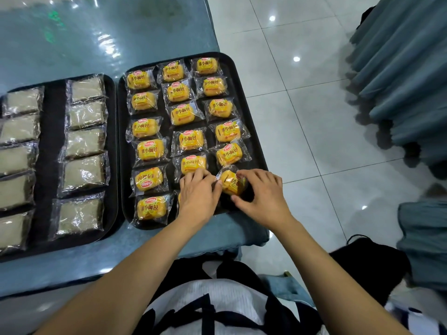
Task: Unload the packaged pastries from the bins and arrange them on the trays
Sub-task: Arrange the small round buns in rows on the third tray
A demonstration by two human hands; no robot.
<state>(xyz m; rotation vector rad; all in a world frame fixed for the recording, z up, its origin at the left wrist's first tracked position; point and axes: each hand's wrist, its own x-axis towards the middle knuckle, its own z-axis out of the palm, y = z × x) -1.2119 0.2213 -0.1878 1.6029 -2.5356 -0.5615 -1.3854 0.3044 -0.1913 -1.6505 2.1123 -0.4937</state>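
A black tray (244, 97) on the right holds several yellow packaged pastries in three columns. Over its near right corner, both hands hold one yellow pastry packet (231, 182). My right hand (261, 194) curls round the packet from the right, thumb below and fingers on top. My left hand (199, 193) pinches the wrapper's left end and covers another packet beneath it. A second black tray (52, 146) on the left carries several pale brownish pastries in clear wrappers, in two columns.
Both trays lie on a blue-green glossy table (96, 32) whose corner is near my body. To the right is white tiled floor (314, 117), blue draped cloth (399, 56), and a dark bag (367, 257) on the floor.
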